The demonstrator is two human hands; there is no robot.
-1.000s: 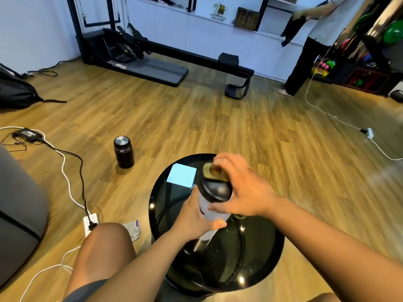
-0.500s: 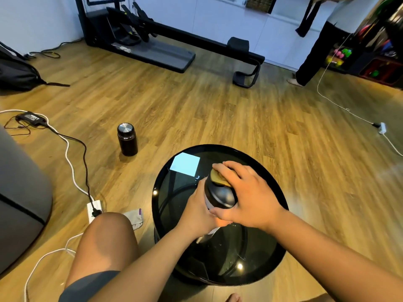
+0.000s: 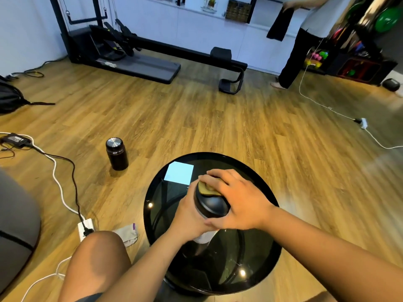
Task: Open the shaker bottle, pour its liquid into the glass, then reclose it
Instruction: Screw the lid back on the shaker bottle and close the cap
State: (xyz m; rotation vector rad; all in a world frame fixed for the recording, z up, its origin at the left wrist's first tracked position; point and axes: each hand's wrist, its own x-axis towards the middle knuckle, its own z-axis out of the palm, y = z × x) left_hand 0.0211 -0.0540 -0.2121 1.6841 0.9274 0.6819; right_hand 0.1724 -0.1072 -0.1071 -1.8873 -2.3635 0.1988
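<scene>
Now the shaker bottle (image 3: 208, 211) stands on the table (image 3: 257, 277), left hand (image 3: 189, 219) clamped round its body, right hand (image 3: 237, 205) gripping the lid (image 3: 212, 202): brace low, twist level.

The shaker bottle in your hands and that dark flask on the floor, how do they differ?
The shaker bottle stands on the round black table, gripped by the left hand and right hand; the flask stands untouched on the wooden floor. The shaker bottle has a black domed lid with an olive flip cap; the flask's top is flat silver metal. Both are upright and closed.
</scene>
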